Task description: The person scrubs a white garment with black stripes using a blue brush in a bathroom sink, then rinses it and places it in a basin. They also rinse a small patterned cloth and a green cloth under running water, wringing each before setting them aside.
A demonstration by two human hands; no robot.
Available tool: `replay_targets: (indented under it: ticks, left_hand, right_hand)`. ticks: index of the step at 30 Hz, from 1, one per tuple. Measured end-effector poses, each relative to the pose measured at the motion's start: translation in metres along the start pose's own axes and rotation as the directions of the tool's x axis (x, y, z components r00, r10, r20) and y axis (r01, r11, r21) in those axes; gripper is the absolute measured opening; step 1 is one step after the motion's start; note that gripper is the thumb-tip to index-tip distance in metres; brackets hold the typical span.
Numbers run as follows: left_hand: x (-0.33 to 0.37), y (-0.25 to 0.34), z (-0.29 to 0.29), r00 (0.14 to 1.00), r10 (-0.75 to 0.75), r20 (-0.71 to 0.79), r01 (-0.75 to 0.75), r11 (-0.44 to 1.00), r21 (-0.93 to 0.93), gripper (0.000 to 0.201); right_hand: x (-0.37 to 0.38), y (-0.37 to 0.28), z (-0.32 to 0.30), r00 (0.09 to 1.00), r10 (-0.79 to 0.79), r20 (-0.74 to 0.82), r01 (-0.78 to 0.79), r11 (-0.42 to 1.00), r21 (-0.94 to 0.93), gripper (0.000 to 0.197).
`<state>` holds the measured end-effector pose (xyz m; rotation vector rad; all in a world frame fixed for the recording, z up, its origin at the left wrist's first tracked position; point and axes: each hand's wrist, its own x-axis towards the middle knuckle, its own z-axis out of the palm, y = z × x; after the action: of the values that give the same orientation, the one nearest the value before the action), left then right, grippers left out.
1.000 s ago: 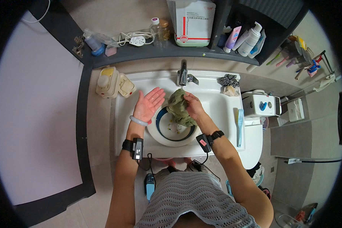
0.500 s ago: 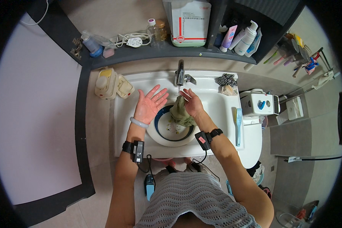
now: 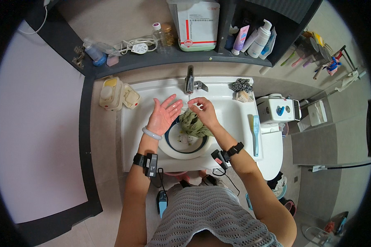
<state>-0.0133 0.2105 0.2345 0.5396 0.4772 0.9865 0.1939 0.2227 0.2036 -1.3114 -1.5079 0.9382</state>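
My left hand [image 3: 165,116] is held palm up over the basin's left part, wet, with its fingers spread and nothing in it. My right hand [image 3: 205,113] is close to the thin water stream below the faucet [image 3: 189,80]. Its fingers are loosely bent, with a gap showing and nothing visible in them. Just beneath it, a crumpled green cloth [image 3: 193,124] lies over the far right part of a round white bowl [image 3: 175,153] with a dark blue band inside. Small green and yellow bits [image 3: 184,140] lie on the bowl's bottom.
The bowl stands in a white washbasin [image 3: 233,115]. A blue brush [image 3: 256,133] rests on its right rim, and a striped bundle [image 3: 241,85] at its back right corner. A cream-coloured box [image 3: 111,94] stands left. Overhead, a dark shelf [image 3: 148,61] holds bottles, a cable and tubes.
My right hand has turned over and curled its fingers toward the water stream. My left hand stays palm up. The view has shifted slightly.
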Motion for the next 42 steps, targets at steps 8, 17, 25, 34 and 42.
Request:
replay_targets:
  ticks: [8,17,25,34,42]
  left_hand:
    - [0.001,-0.017,-0.003,0.998,-0.065,0.013,0.064,0.996,0.068,0.081]
    - [0.001,-0.026,-0.007,0.993,-0.112,0.032,0.108,0.987,0.121,0.085]
    - [0.0,-0.033,-0.003,0.993,-0.113,0.036,0.107,0.984,0.144,0.086]
    - [0.005,-0.042,-0.002,0.989,-0.126,0.074,0.115,0.984,0.133,0.082]
    - [-0.021,-0.03,0.019,0.963,-0.261,0.069,0.239,0.943,0.23,0.07]
  right_hand:
    - [-0.007,-0.031,0.01,0.989,-0.128,-0.077,0.114,0.981,-0.159,0.02]
    - [-0.007,-0.026,0.009,0.995,-0.086,-0.04,0.078,0.982,-0.17,0.019]
    - [-0.011,-0.018,0.006,0.998,-0.062,0.006,0.062,0.991,-0.12,0.02]
    - [-0.003,0.01,-0.036,0.987,0.152,0.057,-0.159,0.974,0.161,0.011]
    - [-0.02,-0.013,-0.152,0.967,0.205,0.154,-0.226,0.965,0.136,0.009]
